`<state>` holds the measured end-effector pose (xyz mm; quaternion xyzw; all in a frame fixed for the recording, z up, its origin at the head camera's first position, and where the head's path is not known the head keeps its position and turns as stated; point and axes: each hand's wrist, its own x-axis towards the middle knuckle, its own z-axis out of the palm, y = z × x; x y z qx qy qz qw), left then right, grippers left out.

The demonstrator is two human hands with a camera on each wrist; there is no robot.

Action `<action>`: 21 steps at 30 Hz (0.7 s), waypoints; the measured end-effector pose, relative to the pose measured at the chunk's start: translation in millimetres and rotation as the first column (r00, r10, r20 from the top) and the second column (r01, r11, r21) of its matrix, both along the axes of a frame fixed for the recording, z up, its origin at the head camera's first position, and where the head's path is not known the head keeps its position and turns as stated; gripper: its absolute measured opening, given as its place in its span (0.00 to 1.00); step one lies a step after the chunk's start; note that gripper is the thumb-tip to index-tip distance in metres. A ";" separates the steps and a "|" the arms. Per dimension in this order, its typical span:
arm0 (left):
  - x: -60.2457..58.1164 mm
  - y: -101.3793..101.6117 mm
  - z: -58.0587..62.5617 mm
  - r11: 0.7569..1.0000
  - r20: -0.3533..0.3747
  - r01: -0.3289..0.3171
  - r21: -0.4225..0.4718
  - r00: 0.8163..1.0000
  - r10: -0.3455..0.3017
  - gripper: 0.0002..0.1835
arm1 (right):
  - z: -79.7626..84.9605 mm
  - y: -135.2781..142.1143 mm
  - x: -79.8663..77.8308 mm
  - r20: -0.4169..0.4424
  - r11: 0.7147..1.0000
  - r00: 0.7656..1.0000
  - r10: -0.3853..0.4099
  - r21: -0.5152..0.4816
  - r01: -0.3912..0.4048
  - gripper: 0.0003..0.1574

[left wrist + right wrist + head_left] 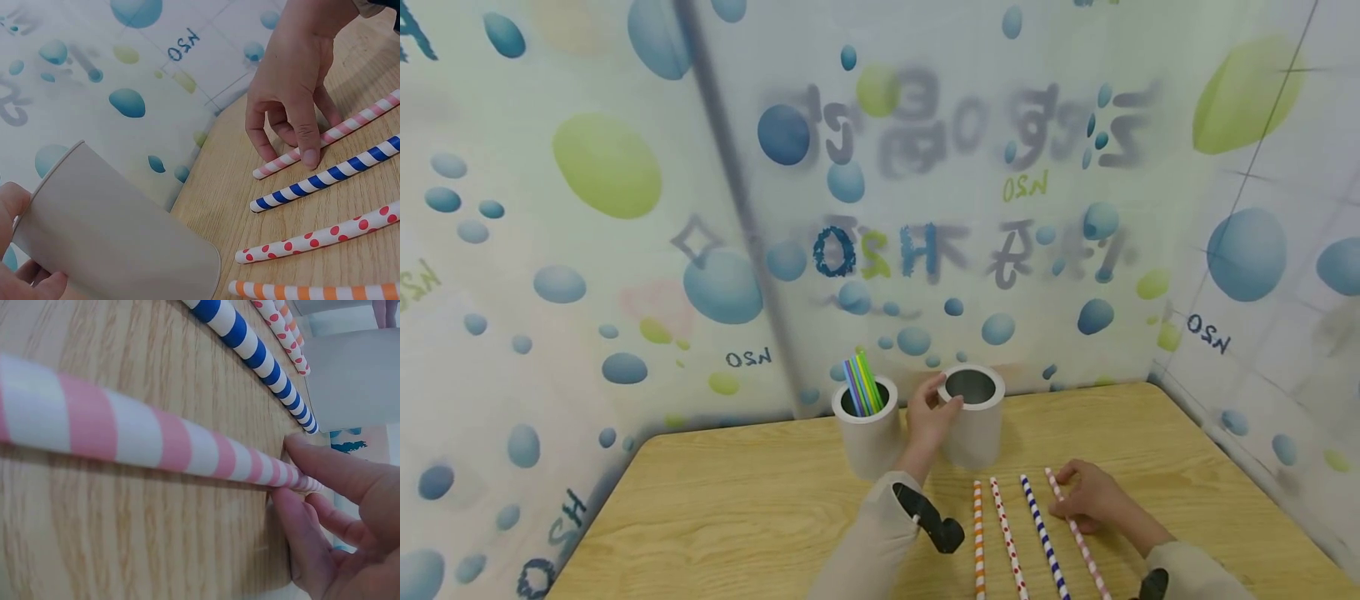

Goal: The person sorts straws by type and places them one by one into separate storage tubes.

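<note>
My left hand (929, 421) grips the rim of a light grey cup (973, 437) standing at the back of the table, its mouth showing nothing inside. At the right, my right hand (1096, 498) pinches a pink-and-white striped paper straw (144, 434) between thumb and fingers near its far end; the straw lies along the wood. Beside it, roughly parallel, lie a blue-and-white striped straw (328, 177), a white straw with red dots (322, 239) and an orange-and-white striped straw (978, 542).
Left of the gripped cup stands a second grey cup (868, 442) holding several thin coloured straws (864, 387) in green, blue and purple. The wooden table (737, 500) ends at a patterned curtain (587, 333) behind and at the sides.
</note>
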<state>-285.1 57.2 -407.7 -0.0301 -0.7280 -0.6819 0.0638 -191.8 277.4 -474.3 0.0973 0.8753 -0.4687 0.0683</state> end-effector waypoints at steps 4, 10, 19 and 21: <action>0.3 -0.1 0.2 1.000 -0.001 0.000 0.000 1.000 0.000 0.23 | 3.0 -2.2 0.7 0.009 1.000 1.000 -0.006 0.010 0.006 0.27; 2.3 -1.0 0.8 1.000 -0.012 0.014 0.000 1.000 -0.014 0.23 | 5.8 -1.2 2.0 0.020 1.000 1.000 -0.003 0.001 0.003 0.26; -0.5 -3.8 -5.2 1.000 -0.067 0.021 -0.004 0.998 -0.021 0.21 | 0.7 10.2 0.1 0.037 0.991 0.999 0.003 -0.134 0.002 0.27; -0.7 -4.3 -6.6 0.999 -0.083 0.032 -0.002 0.996 -0.032 0.21 | 3.2 12.2 0.8 0.053 0.987 0.999 0.012 -0.163 -0.003 0.29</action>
